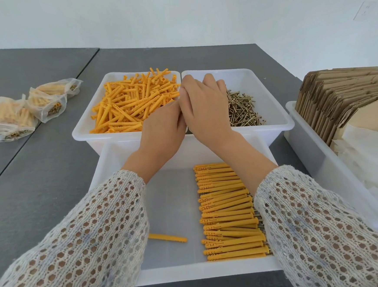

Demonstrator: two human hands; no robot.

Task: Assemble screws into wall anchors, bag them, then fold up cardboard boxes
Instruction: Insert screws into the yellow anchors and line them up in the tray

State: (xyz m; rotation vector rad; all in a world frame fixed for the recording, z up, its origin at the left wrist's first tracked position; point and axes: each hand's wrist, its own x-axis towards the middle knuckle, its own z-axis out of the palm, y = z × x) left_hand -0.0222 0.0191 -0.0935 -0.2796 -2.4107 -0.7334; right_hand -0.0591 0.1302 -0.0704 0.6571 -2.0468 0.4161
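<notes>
Your two hands meet at the centre of the view, above the seam between two white bins. Your left hand [162, 127] and right hand [203, 106] press together with fingers curled inward; the backs face the camera, so I cannot tell what, if anything, they hold, though an anchor and screw being joined seems likely.

At eleven o'clock from your hands, the left bin [87, 131] holds a loose heap of orange wall anchors [132, 102]. At two o'clock, the right bin [274, 114] holds brass screws [243, 109].

Nearest you, at six o'clock, a larger white tray [175, 273] holds a neat row of assembled anchors [227, 212] along its right side, and one stray anchor [168, 237] lying apart at seven o'clock.

Far at nine o'clock, filled plastic bags [7, 117] rest on the grey table [39, 177]. At three o'clock, a bin stands flattened cardboard boxes [342, 95] upright.

Risks, as I judge them: your right sleeve [314, 224] overlaps the row's screw ends and could snag or scatter them, and a screw could slip into the anchor bin.
</notes>
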